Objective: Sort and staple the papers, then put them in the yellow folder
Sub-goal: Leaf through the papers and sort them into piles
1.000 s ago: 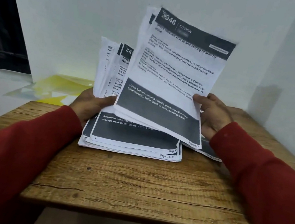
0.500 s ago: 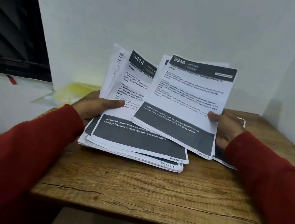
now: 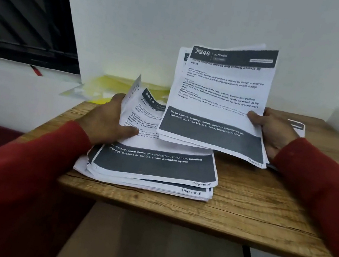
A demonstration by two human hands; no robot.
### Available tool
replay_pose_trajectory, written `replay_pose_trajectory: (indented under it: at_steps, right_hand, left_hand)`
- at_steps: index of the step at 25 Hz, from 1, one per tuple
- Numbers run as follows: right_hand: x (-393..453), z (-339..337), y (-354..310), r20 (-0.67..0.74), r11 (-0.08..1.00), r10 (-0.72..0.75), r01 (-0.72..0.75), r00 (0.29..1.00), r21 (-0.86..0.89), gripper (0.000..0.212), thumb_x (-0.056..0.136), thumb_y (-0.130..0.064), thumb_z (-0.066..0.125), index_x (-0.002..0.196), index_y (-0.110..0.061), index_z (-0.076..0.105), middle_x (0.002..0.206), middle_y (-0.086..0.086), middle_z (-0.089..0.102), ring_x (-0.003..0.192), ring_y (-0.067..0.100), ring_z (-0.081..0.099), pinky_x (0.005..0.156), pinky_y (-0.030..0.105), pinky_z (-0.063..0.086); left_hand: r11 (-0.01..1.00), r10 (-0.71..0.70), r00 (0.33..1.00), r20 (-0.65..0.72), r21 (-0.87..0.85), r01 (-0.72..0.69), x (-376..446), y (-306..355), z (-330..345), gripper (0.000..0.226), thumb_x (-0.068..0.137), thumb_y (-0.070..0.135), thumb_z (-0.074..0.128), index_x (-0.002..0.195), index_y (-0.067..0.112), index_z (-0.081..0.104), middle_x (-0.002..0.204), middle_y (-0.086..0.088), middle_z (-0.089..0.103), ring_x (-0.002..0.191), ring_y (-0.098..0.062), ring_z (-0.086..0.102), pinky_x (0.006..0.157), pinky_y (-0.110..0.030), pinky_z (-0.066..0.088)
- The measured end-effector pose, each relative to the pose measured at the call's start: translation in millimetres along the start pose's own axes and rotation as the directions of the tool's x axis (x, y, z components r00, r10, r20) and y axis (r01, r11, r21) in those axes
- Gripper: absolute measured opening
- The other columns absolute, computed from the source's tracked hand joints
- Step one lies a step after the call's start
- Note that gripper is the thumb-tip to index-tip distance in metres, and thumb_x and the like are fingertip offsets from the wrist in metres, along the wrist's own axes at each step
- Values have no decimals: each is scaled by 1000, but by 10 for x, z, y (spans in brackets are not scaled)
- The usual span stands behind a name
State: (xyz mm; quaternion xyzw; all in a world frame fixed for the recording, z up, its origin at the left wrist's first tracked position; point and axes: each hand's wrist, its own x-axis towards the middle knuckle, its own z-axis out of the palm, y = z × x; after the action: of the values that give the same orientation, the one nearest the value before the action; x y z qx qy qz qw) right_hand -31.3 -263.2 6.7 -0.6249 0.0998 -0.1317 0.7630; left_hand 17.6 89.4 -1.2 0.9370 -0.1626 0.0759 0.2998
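A stack of printed papers (image 3: 152,170) lies on the wooden table (image 3: 240,207), its top sheet marked page 5. My left hand (image 3: 106,122) grips the stack's left edge and bends the upper halves of the sheets upward. My right hand (image 3: 275,132) holds a thin bundle of kitchen sheets (image 3: 221,96) tilted up above the stack's right side, thumb on the front. The yellow folder (image 3: 112,87) lies flat behind my left hand, by the wall, partly hidden by the papers. No stapler is visible.
Another sheet (image 3: 298,126) lies on the table behind my right hand. White walls close the table at the back and right. A dark window (image 3: 21,14) and a white ledge (image 3: 13,88) are on the left. The table's front edge is near.
My right hand has lowered the kitchen bundle and shifted it to the right. The left hand's sheets have dropped and curl lower. The view has swung left and down.
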Motion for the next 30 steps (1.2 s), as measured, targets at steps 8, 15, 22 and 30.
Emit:
replay_pose_trajectory:
  at_steps: [8,15,22,30]
  right_hand:
    - [-19,85,-11,-54,990,-78,84,995,110,21,99,-4,52,119,-10,54,109,7,72,85,20,75,64,36,61]
    - [-102,510,-147,49,983,-179,177,983,48,18,96,-4,58,113,-10,58,103,10,76,87,25,73,75,37,62]
    - [32,618,-221,22,801,-273,240,962,-548,41,96,-53,52,100,-14,63,85,6,68,65,17,62,55,26,49]
    - [199,490,131,145,584,4,115,989,-804,43,70,-30,88,106,-18,67,97,10,75,97,29,70,97,45,51]
  left_hand:
    - [999,42,999,3,18,-42,338,232,-155,77,92,74,34,147,21,37,149,-12,45,129,-34,50,105,-49,41]
    - [431,83,914,397,-841,326,584,463,-43,33,100,31,52,120,8,65,102,-12,76,74,-19,75,60,-30,61]
    - [255,-57,998,8,-967,22,821,54,-39,40,91,-5,48,128,6,60,122,-17,69,98,-29,70,82,-39,60]
    - [233,-176,984,5,-971,47,900,-50,11,25,87,1,51,94,18,67,95,-10,70,77,-26,68,71,-43,60]
